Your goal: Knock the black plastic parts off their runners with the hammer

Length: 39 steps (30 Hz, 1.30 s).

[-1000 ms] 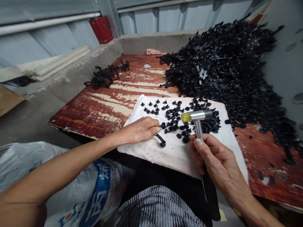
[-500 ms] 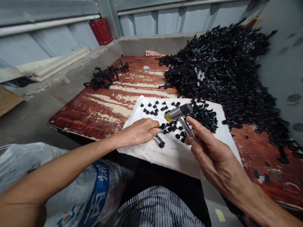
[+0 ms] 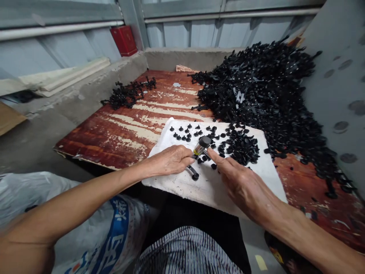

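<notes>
My right hand [image 3: 236,173] is wrapped round the short handle of a mallet [image 3: 202,144] with a metal head, a black cap and a yellow end. The yellow end is down beside my left fingertips. My left hand [image 3: 176,159] is closed on a black bar-shaped part [image 3: 194,173] with a round end, which lies on the white board [image 3: 176,186]. Several small black round-headed pegs [image 3: 182,137] stand on the board past my left hand. A heap of loose pegs [image 3: 246,148] lies to the right of the mallet.
A large pile of black parts [image 3: 256,83] covers the table's right side. A smaller cluster [image 3: 122,95] lies at the back left of the worn red-brown table [image 3: 99,137]. A red box [image 3: 124,40] sits on the ledge. White plastic sacks [image 3: 94,228] stand below at the left.
My right hand has brought the mallet down and left, to beside my left fingers. My left hand stays in place on the black part. The view has shifted slightly.
</notes>
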Tool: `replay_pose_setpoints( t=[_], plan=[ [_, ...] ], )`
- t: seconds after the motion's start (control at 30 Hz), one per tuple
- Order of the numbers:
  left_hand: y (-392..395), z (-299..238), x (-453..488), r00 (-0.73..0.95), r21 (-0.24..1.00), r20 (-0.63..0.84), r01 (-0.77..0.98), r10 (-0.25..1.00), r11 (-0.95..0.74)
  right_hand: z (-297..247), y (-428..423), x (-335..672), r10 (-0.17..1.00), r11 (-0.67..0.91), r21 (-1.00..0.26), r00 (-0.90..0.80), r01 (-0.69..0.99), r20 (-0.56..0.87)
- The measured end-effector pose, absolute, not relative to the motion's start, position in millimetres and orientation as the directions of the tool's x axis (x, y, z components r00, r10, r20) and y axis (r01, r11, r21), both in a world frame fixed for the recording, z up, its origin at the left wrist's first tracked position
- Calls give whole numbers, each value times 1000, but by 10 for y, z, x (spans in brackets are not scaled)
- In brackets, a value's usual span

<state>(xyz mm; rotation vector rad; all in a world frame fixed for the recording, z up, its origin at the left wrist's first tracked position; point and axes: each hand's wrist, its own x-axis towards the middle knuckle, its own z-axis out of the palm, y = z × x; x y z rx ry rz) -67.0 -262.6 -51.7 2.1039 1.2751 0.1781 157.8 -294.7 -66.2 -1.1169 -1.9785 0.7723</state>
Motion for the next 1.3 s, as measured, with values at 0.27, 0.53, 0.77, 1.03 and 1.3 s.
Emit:
replay_pose_setpoints(
  t=[0.27,0.53,0.77,1.03,1.3],
  plan=[
    [-2661,-504,-616,514,604,-238,743,824,-290,-654,-2883,1555,827,545,-568,-506,617,244],
    [-2067,269,-1339,-153,233,27,962,988,143,-610,-2866,1866,1000,15,-997,10,-70,15],
    [-1220,115,-1076,-70,33,213,997,975,64,-776,-2828,1979,961,-187,-904,120,-384,-250],
    [-550,-554,-224,282,205,41,937,959,-284,-750,-2848,1955,950,-218,-908,134,-357,-281],
    [-747,-400,-420,231,550,11,811,973,-199,-780,-2843,1993,957,-225,-897,88,-380,-278]
  ],
)
